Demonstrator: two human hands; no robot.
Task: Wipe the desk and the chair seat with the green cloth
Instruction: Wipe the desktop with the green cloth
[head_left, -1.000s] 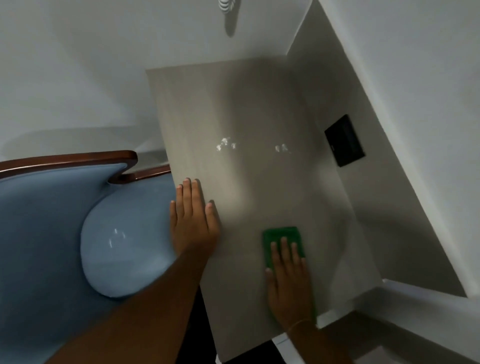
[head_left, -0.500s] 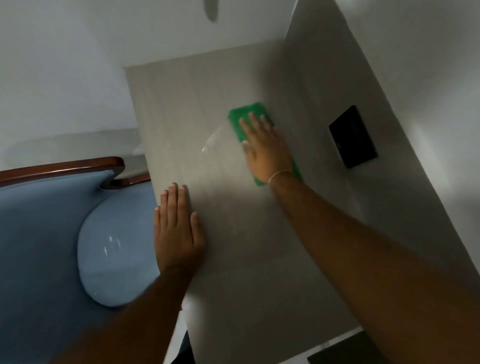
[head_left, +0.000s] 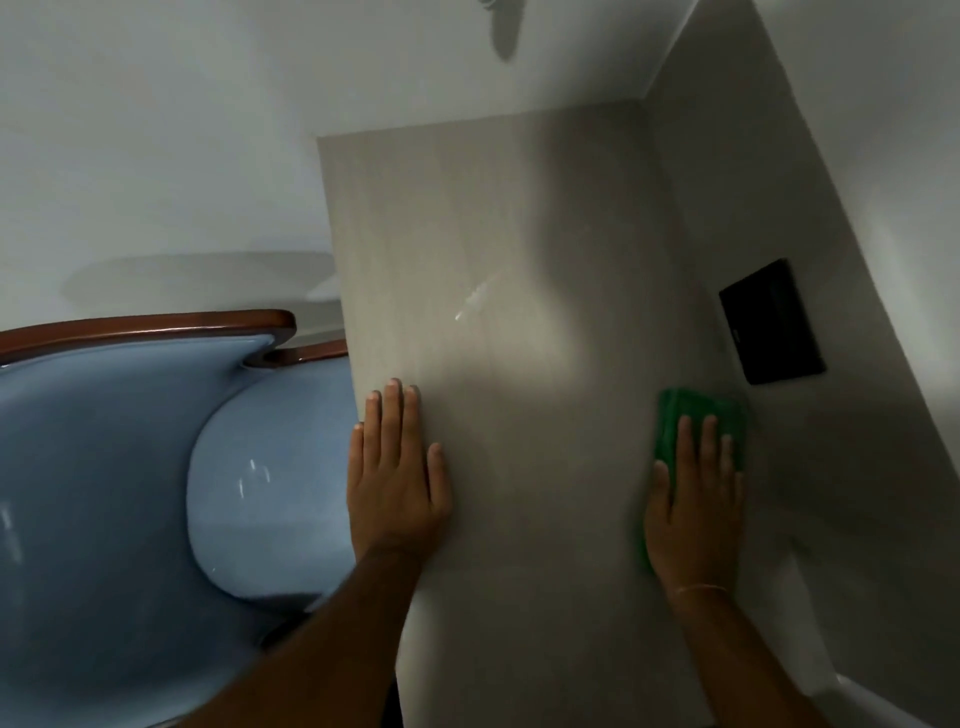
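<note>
Green folded cloth (head_left: 698, 423) lies pressed under the flat right hand (head_left: 693, 512) at the pale wood-grain desk's (head_left: 519, 218) right edge; the left hand (head_left: 397, 480) rests spread and empty near the left edge. Desk wiping looks underway; the glossy blue chair seat (head_left: 270, 483) seems untouched. Motion blur hides any dirt.

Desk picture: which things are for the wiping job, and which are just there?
For the job: green cloth under the right hand; desk; blue chair seat; left hand flat on the desk.

Just there: black panel on the wall.
</note>
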